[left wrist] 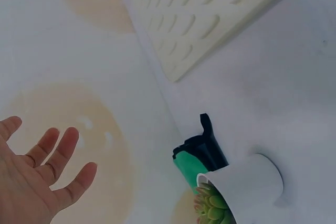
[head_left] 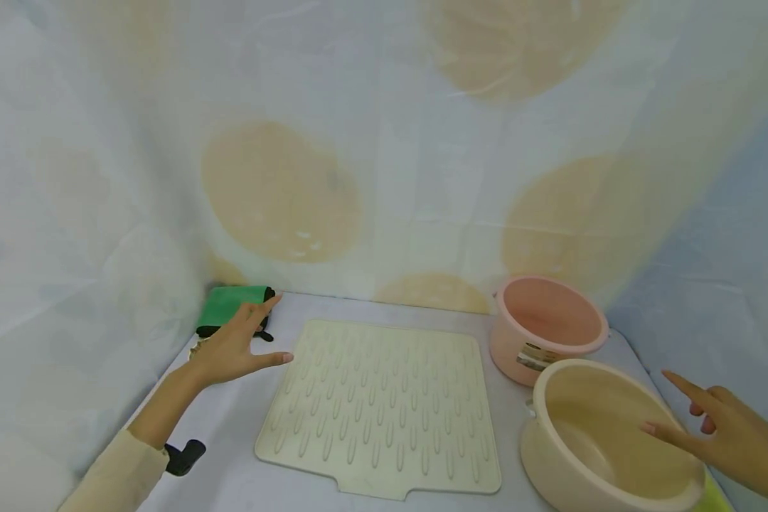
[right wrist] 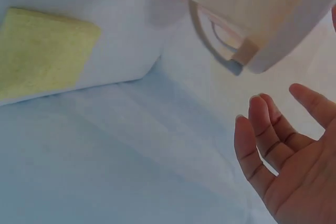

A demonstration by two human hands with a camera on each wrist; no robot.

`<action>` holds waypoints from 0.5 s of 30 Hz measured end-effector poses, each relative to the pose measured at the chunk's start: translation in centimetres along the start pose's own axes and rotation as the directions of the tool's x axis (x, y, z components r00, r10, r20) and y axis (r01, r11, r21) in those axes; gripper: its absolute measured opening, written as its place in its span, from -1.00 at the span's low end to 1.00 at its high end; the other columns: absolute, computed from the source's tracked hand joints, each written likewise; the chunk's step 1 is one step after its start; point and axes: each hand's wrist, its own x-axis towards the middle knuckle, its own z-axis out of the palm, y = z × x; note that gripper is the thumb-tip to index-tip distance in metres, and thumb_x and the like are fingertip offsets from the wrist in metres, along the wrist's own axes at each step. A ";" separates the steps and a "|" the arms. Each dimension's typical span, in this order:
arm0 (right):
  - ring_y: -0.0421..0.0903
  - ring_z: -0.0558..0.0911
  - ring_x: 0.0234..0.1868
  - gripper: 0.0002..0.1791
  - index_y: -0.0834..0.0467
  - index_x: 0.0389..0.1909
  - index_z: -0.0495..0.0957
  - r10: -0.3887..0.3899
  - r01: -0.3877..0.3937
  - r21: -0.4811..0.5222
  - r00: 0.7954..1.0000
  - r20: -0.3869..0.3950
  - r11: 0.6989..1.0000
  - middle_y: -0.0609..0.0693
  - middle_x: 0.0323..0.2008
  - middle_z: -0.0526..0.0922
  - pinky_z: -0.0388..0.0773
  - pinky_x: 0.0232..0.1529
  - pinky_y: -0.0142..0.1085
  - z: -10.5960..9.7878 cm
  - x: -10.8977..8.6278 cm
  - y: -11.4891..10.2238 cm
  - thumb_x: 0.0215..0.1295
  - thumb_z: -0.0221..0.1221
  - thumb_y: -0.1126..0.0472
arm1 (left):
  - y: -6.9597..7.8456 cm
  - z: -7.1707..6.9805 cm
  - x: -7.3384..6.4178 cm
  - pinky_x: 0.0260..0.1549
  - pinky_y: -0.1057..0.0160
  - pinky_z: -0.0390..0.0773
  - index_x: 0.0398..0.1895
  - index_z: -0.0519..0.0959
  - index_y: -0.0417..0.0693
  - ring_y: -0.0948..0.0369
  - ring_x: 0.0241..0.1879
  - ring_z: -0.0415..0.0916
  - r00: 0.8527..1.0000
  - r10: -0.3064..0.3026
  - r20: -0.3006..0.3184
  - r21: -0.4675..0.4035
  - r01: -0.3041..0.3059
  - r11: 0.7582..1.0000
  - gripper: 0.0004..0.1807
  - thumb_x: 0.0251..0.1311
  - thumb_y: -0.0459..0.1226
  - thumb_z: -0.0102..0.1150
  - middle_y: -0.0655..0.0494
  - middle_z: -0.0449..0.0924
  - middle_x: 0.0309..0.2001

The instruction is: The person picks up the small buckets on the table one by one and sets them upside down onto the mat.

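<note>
My left hand is raised over the left side of the table with fingers and thumb spread, holding nothing. Behind it in the head view lies a green item with black edging. The left wrist view also shows a white pot with a succulent in it. On the right, my other hand is held up beside a beige bucket, thumb overlapping its opening in the head view. That hand is empty, its fingers loosely extended. Below the bucket's handle, the fingers appear apart from it.
A cream mat with raised ridges lies flat mid-table. Behind the beige bucket stands a pink bucket with a label. A yellow sponge-like sheet is near the right edge. A black object shows beside the left sleeve. Patterned sheets enclose the table.
</note>
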 end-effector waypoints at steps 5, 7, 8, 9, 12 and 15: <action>-0.15 0.29 -0.61 0.02 0.59 0.38 0.05 0.022 -0.021 0.051 0.999 -0.025 0.998 0.17 -0.47 0.37 0.28 -0.57 -0.31 1.7 -1.4 1.7 0.34 0.20 -0.17 | -0.5 1.1 -1.4 -0.35 0.16 0.48 0.60 -0.02 0.17 0.09 -0.08 0.46 1.000 0.003 0.005 -0.073 -0.003 0.997 0.13 0.05 0.27 0.33 -0.08 0.29 0.15; -0.20 0.26 -0.69 -0.02 0.63 0.34 0.07 0.019 -0.016 0.072 0.999 -0.042 0.997 0.10 -0.52 0.36 0.25 -0.61 -0.35 2.5 -1.9 2.3 0.35 0.21 -0.12 | -0.7 1.6 -2.0 -0.34 0.17 0.48 0.59 0.02 0.13 0.09 -0.05 0.45 1.000 -0.001 0.000 -0.095 0.001 0.995 0.12 0.04 0.24 0.35 -0.06 0.31 0.12; -0.22 0.26 -0.72 -0.04 0.65 0.34 0.05 0.027 -0.024 0.093 0.999 -0.030 0.995 0.07 -0.54 0.35 0.25 -0.63 -0.36 2.8 -2.1 2.5 0.37 0.19 -0.10 | -0.7 1.9 -2.3 -0.35 0.18 0.48 0.59 0.03 0.12 0.09 -0.04 0.46 1.000 -0.004 -0.001 -0.102 0.004 0.995 0.12 0.04 0.24 0.36 -0.06 0.33 0.12; -0.23 0.28 -0.73 -0.04 0.66 0.34 0.02 0.047 -0.046 0.114 0.999 -0.008 0.992 0.04 -0.55 0.35 0.27 -0.63 -0.36 3.1 -2.2 2.8 0.40 0.16 -0.10 | -0.8 2.1 -2.5 -0.35 0.18 0.48 0.59 0.03 0.13 0.09 -0.03 0.46 1.000 -0.008 0.000 -0.105 0.008 0.994 0.11 0.04 0.24 0.35 -0.05 0.33 0.12; -0.14 0.47 -0.59 0.04 0.64 0.39 -0.21 0.152 -0.172 0.195 0.982 0.114 0.966 0.08 -0.45 0.45 0.42 -0.51 -0.31 3.7 -2.5 3.4 0.47 0.03 -0.17 | -1.0 2.7 -3.3 -0.35 0.18 0.47 0.59 0.03 0.19 0.08 0.00 0.45 0.999 -0.034 0.009 -0.134 0.035 0.990 0.10 0.03 0.24 0.36 -0.04 0.34 0.16; -0.11 0.56 -0.50 0.03 0.55 0.44 -0.33 0.227 -0.263 0.285 0.962 0.154 0.922 0.08 -0.37 0.57 0.50 -0.44 -0.25 5.0 -3.2 3.8 0.50 0.00 -0.15 | -1.2 3.3 -3.9 -0.35 0.17 0.48 0.58 0.05 0.19 0.05 0.03 0.45 0.998 -0.058 0.031 -0.157 0.063 0.986 0.09 0.03 0.24 0.36 -0.06 0.33 0.23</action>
